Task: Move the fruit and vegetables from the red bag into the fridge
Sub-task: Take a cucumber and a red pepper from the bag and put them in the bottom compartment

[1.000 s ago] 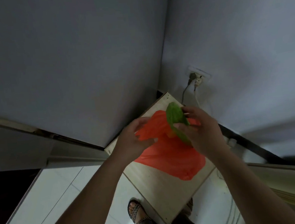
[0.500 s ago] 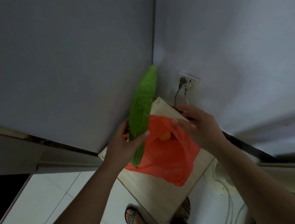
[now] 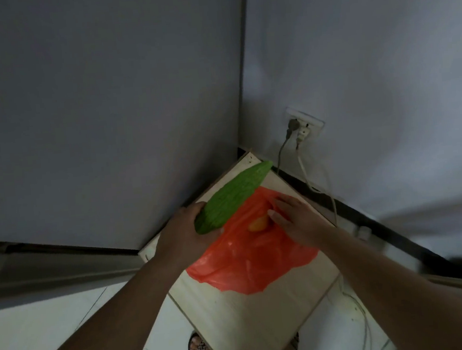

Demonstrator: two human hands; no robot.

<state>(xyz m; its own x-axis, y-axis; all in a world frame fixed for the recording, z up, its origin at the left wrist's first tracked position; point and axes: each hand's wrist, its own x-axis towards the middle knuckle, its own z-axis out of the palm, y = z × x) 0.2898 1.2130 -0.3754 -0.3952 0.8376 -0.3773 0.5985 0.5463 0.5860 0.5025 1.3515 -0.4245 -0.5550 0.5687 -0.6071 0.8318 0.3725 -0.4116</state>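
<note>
Left of the red bag [image 3: 248,259], pale floor tiles [image 3: 42,331] meet a grey wall [image 3: 107,116]. The left hand [image 3: 184,234] is at the bag's left edge, clenched round the lower end of a green gourd [image 3: 234,197]. The gourd slants up and right above the bag's top left corner, clear of the plastic. The bag lies crumpled on a pale wooden desk [image 3: 251,321], and 1 orange fruit [image 3: 258,224] shows at its mouth. Below the bag, a sandalled foot [image 3: 199,348] peeks from under the desk edge. The right hand [image 3: 298,219] lies on the bag's upper right with its fingers stretched out, grasping nothing, just beside the fruit. Above and right of the bag, a wall socket [image 3: 305,123] holds 2 plugs, and their cables [image 3: 326,189] trail down behind the desk.
</note>
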